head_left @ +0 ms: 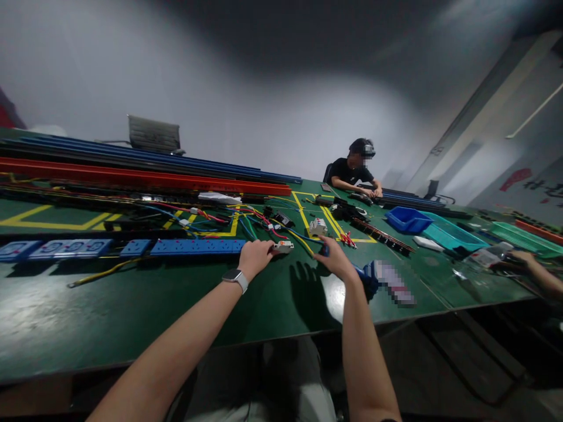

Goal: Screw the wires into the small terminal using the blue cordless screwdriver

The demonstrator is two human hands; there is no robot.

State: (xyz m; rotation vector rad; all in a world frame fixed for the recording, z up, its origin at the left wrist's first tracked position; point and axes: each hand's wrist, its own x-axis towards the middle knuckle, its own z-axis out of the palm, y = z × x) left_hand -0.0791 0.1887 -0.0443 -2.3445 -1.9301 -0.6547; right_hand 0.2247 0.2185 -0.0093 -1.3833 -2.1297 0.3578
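Note:
My left hand [255, 258], with a watch at its wrist, is closed on a small grey-white circuit breaker [284, 247] just above the green table. From its fingers the blue socket strip [197, 247] runs off to the left. My right hand [335, 261] is curled around something dark blue [326, 251], mostly hidden by the fingers. Near its fingertips pass a yellow wire [302, 241] and a blue wire. Beyond stands a second grey-white module [317, 226]. A blue object [369, 280] lies beside my right forearm, next to a blurred-out item.
Long blue and orange rails [145, 174] lie across the back left. A blue bin [408, 220] and turquoise baskets [453, 231] stand to the right. A co-worker [354, 170] sits at the far side; another person's hand [523, 259] is at the right edge, by a clear plastic bag [486, 255].

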